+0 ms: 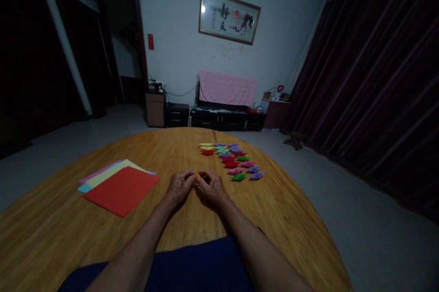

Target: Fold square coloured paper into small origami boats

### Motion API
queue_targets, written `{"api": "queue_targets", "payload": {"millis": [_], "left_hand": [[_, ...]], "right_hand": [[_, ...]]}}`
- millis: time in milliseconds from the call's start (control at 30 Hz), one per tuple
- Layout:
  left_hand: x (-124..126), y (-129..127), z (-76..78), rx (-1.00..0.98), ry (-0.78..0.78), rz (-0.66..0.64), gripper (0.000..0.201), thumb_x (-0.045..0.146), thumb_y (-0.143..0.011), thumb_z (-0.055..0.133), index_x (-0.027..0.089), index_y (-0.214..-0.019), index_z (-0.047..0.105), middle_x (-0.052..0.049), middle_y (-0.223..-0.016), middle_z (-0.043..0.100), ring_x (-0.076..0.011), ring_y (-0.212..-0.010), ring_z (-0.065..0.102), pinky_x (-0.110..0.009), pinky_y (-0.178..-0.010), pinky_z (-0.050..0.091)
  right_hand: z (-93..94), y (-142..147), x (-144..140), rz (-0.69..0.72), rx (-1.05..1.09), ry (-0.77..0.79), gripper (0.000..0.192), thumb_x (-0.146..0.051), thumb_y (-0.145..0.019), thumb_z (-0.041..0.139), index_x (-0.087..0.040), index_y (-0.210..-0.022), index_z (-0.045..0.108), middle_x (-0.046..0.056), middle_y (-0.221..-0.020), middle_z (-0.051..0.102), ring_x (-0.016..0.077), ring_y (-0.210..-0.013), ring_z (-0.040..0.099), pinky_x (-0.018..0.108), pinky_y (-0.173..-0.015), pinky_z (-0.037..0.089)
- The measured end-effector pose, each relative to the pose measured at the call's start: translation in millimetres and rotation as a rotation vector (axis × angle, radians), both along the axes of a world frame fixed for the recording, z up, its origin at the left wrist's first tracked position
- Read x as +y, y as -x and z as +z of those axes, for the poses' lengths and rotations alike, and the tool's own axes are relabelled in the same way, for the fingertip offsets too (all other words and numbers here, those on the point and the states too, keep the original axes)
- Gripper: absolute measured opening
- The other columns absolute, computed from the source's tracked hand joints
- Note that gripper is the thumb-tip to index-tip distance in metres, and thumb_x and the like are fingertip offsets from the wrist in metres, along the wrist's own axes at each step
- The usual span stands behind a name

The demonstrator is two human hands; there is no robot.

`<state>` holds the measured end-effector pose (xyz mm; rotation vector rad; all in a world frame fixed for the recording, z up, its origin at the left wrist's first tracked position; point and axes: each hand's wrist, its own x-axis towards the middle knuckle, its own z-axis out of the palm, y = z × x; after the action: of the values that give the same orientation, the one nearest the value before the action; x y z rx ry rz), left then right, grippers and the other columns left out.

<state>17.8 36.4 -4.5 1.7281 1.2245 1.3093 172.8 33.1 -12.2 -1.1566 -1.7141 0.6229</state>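
Between my fingertips is a small piece of folded yellow-orange paper (197,175), mostly hidden by the fingers. My left hand (180,186) is closed in a pinch on its left side. From the right, my right hand (213,186) pinches the same paper, thumbs close together. Both hands rest low over the wooden table (192,228). Just right of them, several folded paper boats in green, pink, purple and red stand in rows, the nearest a green boat (239,176). A red boat (207,151) and pale yellow ones sit farther back.
Left of my hands lies a fanned stack of coloured sheets, with a red sheet (121,190) on top and a yellow sheet (118,170) below. The round table's edge curves around. Beyond it stand a low black cabinet (206,120) and a screen under a pink cloth (226,88).
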Motion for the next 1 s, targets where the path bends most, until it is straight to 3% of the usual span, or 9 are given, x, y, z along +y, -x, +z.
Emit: {"api": "queue_targets", "payload": {"millis": [67, 167, 600, 833, 1000], "left_hand": [[-0.9, 1.7, -0.8, 0.043, -0.016, -0.003, 0.019, 0.031, -0.076, 0.059, 0.02, -0.074, 0.074, -0.004, -0.073, 0.071, -0.0192, -0.072, 0.063, -0.027, -0.069, 0.046], [-1.9, 3.1, -1.9, 0.086, -0.028, -0.001, 0.017, 0.029, -0.075, 0.061, 0.021, -0.073, 0.075, -0.003, -0.072, 0.071, -0.0191, -0.072, 0.062, -0.027, -0.07, 0.045], [-4.4, 4.8, 1.4, 0.085, -0.021, -0.04, 0.015, 0.029, -0.073, 0.065, 0.021, -0.07, 0.077, -0.004, -0.071, 0.072, -0.02, -0.07, 0.062, -0.027, -0.07, 0.044], [-6.9, 4.7, 4.7, 0.055, -0.002, -0.016, 0.017, 0.031, -0.075, 0.065, 0.02, -0.07, 0.078, -0.005, -0.071, 0.072, -0.0205, -0.071, 0.064, -0.026, -0.066, 0.044], [-4.7, 6.1, 4.2, -0.019, 0.061, 0.118, 0.017, 0.03, -0.072, 0.065, 0.019, -0.071, 0.076, -0.004, -0.071, 0.072, -0.0201, -0.07, 0.064, -0.025, -0.062, 0.045]], "right_hand": [[-1.9, 0.7, -0.1, -0.003, 0.086, 0.011, 0.022, -0.023, -0.079, 0.062, -0.017, -0.098, 0.072, 0.007, -0.098, 0.072, 0.0183, -0.085, 0.065, 0.028, -0.078, 0.051], [-6.1, 2.3, -0.3, 0.018, 0.152, 0.003, 0.019, -0.024, -0.08, 0.06, -0.019, -0.092, 0.074, 0.006, -0.094, 0.073, 0.0189, -0.087, 0.066, 0.029, -0.08, 0.052], [0.4, 2.3, -1.3, -0.015, 0.091, 0.034, 0.018, -0.03, -0.078, 0.059, -0.017, -0.076, 0.071, 0.004, -0.075, 0.071, 0.0174, -0.071, 0.065, 0.026, -0.069, 0.051], [1.8, 3.7, -1.5, 0.025, 0.125, 0.064, 0.019, -0.033, -0.079, 0.057, -0.018, -0.077, 0.068, 0.003, -0.07, 0.069, 0.0166, -0.066, 0.064, 0.025, -0.061, 0.05], [-0.7, 3.1, 1.2, 0.024, 0.23, 0.119, 0.025, -0.039, -0.079, 0.057, -0.017, -0.074, 0.066, 0.001, -0.063, 0.064, 0.0163, -0.062, 0.061, 0.024, -0.056, 0.048]]}}
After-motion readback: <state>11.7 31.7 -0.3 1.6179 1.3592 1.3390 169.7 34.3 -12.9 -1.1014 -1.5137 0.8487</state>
